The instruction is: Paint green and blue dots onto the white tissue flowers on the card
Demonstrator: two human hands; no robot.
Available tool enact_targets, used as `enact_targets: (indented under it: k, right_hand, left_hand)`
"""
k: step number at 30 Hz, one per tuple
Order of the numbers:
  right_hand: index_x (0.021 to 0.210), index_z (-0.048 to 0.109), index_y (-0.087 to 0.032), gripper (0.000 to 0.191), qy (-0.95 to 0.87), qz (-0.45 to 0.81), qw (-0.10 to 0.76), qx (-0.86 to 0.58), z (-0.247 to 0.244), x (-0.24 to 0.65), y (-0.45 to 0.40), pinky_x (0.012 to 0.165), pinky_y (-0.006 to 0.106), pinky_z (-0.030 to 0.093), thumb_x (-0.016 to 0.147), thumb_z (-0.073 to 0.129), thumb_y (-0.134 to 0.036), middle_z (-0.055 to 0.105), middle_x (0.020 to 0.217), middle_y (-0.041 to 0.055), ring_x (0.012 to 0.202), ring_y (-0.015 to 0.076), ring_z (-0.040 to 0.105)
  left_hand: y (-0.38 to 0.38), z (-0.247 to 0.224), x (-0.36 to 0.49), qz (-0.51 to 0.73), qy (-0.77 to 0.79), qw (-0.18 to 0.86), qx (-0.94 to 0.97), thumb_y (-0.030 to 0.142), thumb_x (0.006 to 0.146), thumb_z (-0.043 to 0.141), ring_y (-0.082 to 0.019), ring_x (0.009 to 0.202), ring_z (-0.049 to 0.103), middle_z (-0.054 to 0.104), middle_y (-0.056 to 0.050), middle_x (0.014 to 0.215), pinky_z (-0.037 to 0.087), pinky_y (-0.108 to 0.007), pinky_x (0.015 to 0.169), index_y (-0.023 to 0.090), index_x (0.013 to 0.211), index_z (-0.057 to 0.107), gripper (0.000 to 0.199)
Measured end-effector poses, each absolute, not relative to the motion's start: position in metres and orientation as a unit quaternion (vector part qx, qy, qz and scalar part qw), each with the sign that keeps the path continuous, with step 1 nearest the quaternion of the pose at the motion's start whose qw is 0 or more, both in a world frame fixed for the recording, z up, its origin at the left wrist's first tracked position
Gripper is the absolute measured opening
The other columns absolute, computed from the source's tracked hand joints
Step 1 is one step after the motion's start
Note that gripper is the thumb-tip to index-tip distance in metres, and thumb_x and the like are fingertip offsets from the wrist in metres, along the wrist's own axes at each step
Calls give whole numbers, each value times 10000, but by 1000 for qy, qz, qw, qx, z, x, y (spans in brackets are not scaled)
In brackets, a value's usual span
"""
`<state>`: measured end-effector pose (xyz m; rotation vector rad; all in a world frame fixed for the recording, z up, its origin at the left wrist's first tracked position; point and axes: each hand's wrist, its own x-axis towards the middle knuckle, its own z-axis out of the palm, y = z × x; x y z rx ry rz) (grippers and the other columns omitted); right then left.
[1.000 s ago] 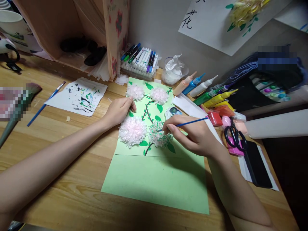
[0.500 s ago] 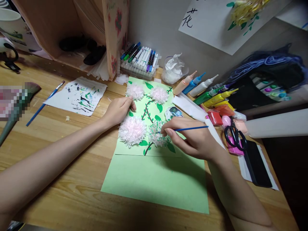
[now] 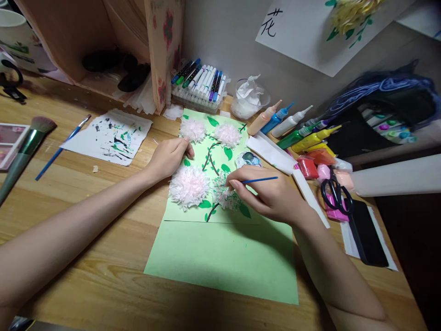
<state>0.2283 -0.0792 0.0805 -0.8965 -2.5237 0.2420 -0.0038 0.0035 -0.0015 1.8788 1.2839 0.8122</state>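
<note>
A green sheet (image 3: 220,262) lies on the wooden table, with pale pink tissue flowers (image 3: 189,186), painted leaves and dark stems on its upper part. My right hand (image 3: 262,191) pinches a thin blue paintbrush (image 3: 260,179) over the lower right flower (image 3: 223,193), whose petals carry green paint. The brush tip is hard to make out among the petals. My left hand (image 3: 172,156) rests at the sheet's left edge, beside the upper left flower (image 3: 193,130); its fingers are bent together, and what they grip, if anything, is hidden. A small paint palette (image 3: 248,159) sits just beyond my right hand.
Paint bottles (image 3: 289,122), clay packets, scissors (image 3: 336,196) and a black phone (image 3: 368,234) are on the right. Behind the sheet stand a marker box (image 3: 200,87) and a plastic cup (image 3: 250,99). Leftward lie a stained tissue (image 3: 113,138), another blue brush (image 3: 64,147) and a makeup brush (image 3: 29,151).
My right hand has shifted slightly left, and the brush it holds has tilted and moved left over the flower. My left hand has stayed in place.
</note>
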Motion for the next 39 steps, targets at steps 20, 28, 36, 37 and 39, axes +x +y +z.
enact_targets:
  k: [20, 28, 36, 37, 39]
  right_hand:
    - [836, 630, -217, 280, -828, 104, 272, -480, 102, 262, -71, 581, 281, 450, 998, 424, -313, 698, 704, 25, 592, 150, 634]
    - [683, 585, -204, 312, -810, 107, 112, -565, 91, 270, -52, 562, 282, 344, 957, 453, -275, 640, 609, 16, 545, 154, 543]
    - [734, 618, -204, 339, -784, 129, 241, -557, 97, 271, -61, 576, 286, 395, 988, 446, -348, 674, 697, 24, 572, 146, 589]
    - [739, 619, -202, 354, -783, 149, 270, -541, 98, 267, -64, 590, 284, 418, 997, 434, -359, 683, 730, 30, 594, 145, 607]
    - [769, 623, -201, 361, -791, 195, 302, -495, 98, 258, -71, 619, 276, 454, 1012, 411, -362, 688, 766, 31, 626, 140, 630]
  left_hand:
    - [5, -3, -4, 318, 492, 361, 725, 394, 989, 309, -183, 738, 622, 715, -48, 753, 435, -309, 728, 206, 671, 643, 497]
    - [3, 0, -4, 311, 503, 369, 717, 411, 979, 312, -185, 729, 615, 720, -48, 768, 433, -309, 730, 206, 678, 638, 489]
    - [3, 2, -3, 304, 509, 355, 723, 421, 974, 301, -189, 733, 611, 711, -45, 755, 427, -305, 724, 217, 672, 635, 494]
    - [2, 2, -3, 304, 509, 356, 722, 422, 974, 299, -190, 734, 610, 712, -46, 759, 427, -306, 729, 216, 674, 634, 494]
    - [2, 2, -3, 302, 511, 357, 721, 427, 974, 295, -192, 740, 608, 715, -48, 765, 428, -307, 736, 214, 677, 633, 498]
